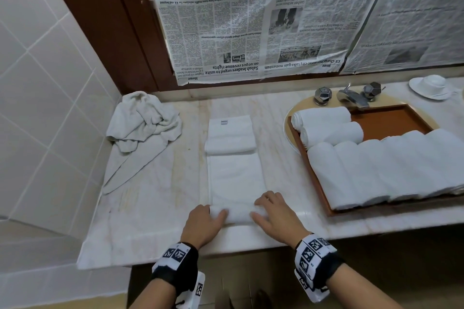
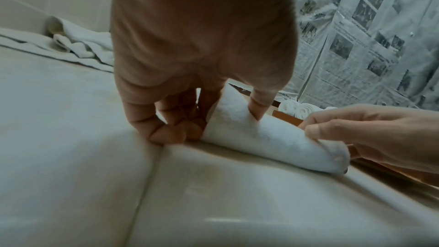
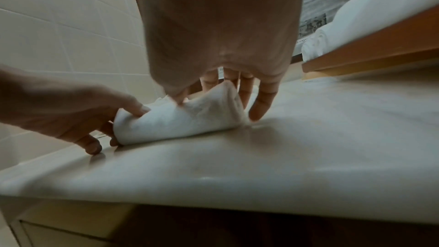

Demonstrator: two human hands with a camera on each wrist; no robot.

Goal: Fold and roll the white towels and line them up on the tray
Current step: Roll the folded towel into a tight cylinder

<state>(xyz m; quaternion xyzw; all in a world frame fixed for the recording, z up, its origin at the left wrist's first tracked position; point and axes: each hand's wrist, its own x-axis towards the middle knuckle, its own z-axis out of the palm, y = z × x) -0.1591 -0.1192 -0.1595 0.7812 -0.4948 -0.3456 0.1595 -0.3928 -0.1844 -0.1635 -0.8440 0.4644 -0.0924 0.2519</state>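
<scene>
A long folded white towel (image 1: pixel 234 180) lies on the marble counter (image 1: pixel 155 208), its near end rolled up into a short roll (image 2: pixel 266 144) (image 3: pixel 175 121). My left hand (image 1: pixel 204 223) (image 2: pixel 190 119) pinches the roll's left end, thumb on top and fingers curled behind. My right hand (image 1: pixel 272 216) (image 3: pixel 228 97) grips the roll's right end the same way. A second folded towel (image 1: pixel 229 137) lies just beyond. The brown tray (image 1: pixel 391 120) at right holds several rolled white towels (image 1: pixel 376 170).
A crumpled greyish towel (image 1: pixel 143 123) is heaped at the counter's back left corner by the tiled wall. A chrome tap (image 1: pixel 351 98) with two knobs stands behind the tray, over a round basin. Newspaper (image 1: pixel 251 20) covers the wall. A white dish (image 1: pixel 430 86) sits at far right.
</scene>
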